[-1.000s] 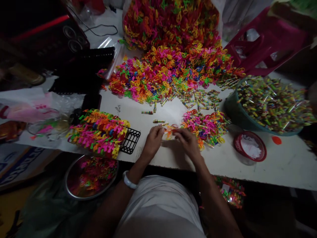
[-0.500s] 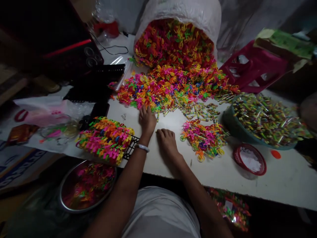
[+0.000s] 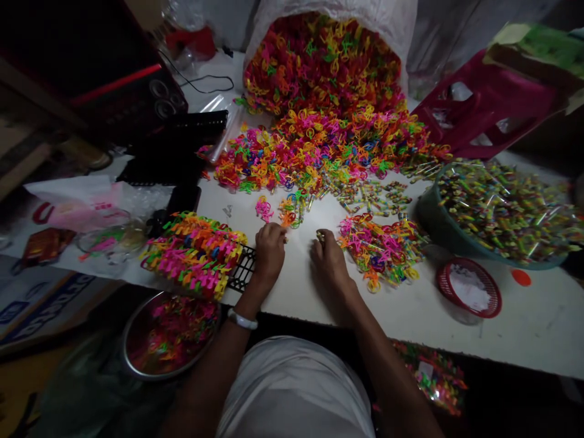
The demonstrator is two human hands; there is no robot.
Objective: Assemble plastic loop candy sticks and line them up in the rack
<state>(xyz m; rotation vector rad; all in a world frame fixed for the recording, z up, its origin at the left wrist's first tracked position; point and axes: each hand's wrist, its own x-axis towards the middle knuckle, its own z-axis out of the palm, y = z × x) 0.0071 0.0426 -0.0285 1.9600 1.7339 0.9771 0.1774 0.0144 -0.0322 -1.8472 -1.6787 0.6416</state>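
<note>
My left hand [image 3: 270, 250] rests on the white table [image 3: 524, 322] with its fingers curled, just below a few loose neon plastic pieces [image 3: 288, 213]. My right hand [image 3: 329, 258] lies beside it, fingers bent, pinching a small piece I cannot make out at its fingertips. It touches the left edge of a small heap of coloured pieces [image 3: 381, 249]. A big pile of neon plastic pieces [image 3: 319, 146] spills from a white sack [image 3: 337, 18] at the back.
A black rack stacked with sorted coloured pieces [image 3: 194, 252] sits left of my hands. A teal basin of wrapped tubes [image 3: 497, 210] and a small red basket [image 3: 469, 289] stand at the right. A metal bowl [image 3: 168, 331] sits below the table edge. Black speakers [image 3: 137, 91] stand at the back left.
My left hand has drawn back from the big pile toward me, leaving a few pieces pulled out on the table. My right hand has shifted right to the small heap.
</note>
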